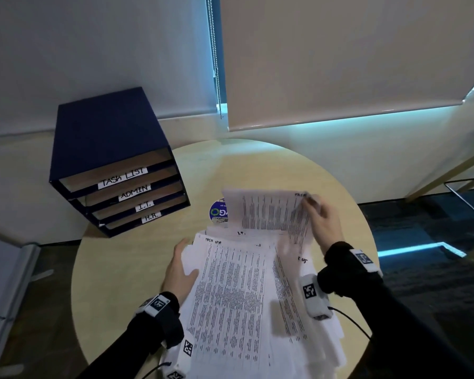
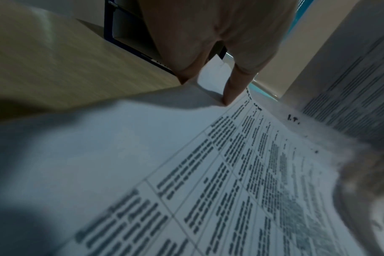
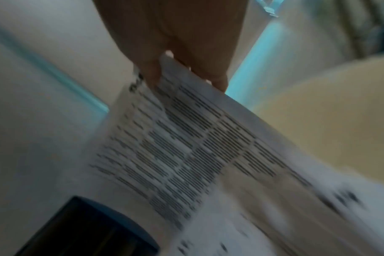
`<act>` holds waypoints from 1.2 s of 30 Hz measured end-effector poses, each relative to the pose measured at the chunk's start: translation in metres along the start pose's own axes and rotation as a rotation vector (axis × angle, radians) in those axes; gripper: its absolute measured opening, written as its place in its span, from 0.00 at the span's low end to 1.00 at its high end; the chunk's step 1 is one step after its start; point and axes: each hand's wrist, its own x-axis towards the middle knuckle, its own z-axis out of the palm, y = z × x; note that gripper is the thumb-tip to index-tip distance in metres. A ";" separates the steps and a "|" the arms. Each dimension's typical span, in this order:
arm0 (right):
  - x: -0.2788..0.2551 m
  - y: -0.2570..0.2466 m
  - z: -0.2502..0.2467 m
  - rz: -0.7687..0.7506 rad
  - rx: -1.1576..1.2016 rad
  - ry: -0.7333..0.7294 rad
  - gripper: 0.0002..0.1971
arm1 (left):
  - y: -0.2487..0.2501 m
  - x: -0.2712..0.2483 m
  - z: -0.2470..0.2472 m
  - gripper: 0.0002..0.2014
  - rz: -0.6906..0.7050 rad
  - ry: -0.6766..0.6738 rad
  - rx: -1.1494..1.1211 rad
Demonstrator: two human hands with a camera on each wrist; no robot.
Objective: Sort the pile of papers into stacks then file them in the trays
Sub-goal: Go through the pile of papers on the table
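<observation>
On the far left of my head view there's the dark blue tray unit (image 1: 112,149) at the worktop's (image 1: 126,269) back-left edge, 4 slots labelled TASK LIST, ADMIN, I.T. and H.R. from top to bottom. All 4 look like bare cardboard inside from here. Next over, my left hand (image 1: 179,269) lies flat with fingers straight, pressing down on the left edge of the pile of papers (image 1: 230,296), which is fanned out messily across the middle of the round worktop. The top page says TASK LIST, and one further back says I.T. A blue round sticker (image 1: 216,212) peeks out behind the pile. On the right, my right hand (image 1: 323,220) pinches the top corner of 1 sheet (image 1: 271,212), lifted clear and curling above the pile's far end.
</observation>
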 end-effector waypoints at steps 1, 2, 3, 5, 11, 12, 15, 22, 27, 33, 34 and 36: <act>0.001 -0.013 0.000 -0.065 0.031 0.035 0.11 | 0.000 0.001 0.000 0.31 0.012 0.031 0.010; 0.005 -0.026 -0.001 -0.114 0.088 0.077 0.10 | 0.000 0.002 0.000 0.25 0.021 0.052 0.019; 0.010 -0.039 -0.004 -0.139 0.181 0.112 0.07 | -0.001 0.004 0.001 0.21 0.030 0.054 0.028; 0.026 -0.059 -0.013 -0.176 0.402 0.205 0.09 | -0.005 0.009 0.001 0.16 0.008 0.007 0.002; 0.050 -0.045 -0.027 -0.008 0.418 0.359 0.09 | 0.001 0.014 -0.001 0.13 -0.121 -0.083 -0.117; 0.046 -0.027 -0.025 0.069 0.316 0.305 0.11 | 0.002 0.014 -0.002 0.11 -0.141 -0.108 -0.155; 0.011 0.019 -0.008 0.239 0.036 0.069 0.11 | 0.007 0.014 -0.005 0.19 -0.212 -0.239 -0.253; -0.047 0.069 0.035 0.519 -0.026 -0.134 0.06 | 0.004 0.018 -0.001 0.23 -0.296 -0.297 -0.274; -0.055 0.093 0.049 0.595 -0.037 -0.010 0.13 | -0.019 0.021 0.006 0.29 -0.165 -0.158 -0.253; -0.071 0.093 0.053 0.498 -0.321 0.093 0.11 | -0.020 0.016 0.006 0.16 -0.269 -0.089 -0.372; -0.071 0.095 0.051 0.478 -0.355 0.089 0.13 | -0.021 0.017 0.006 0.18 -0.266 -0.071 -0.388; -0.072 0.100 0.045 0.434 -0.441 0.051 0.13 | -0.022 0.017 0.006 0.17 -0.250 -0.027 -0.393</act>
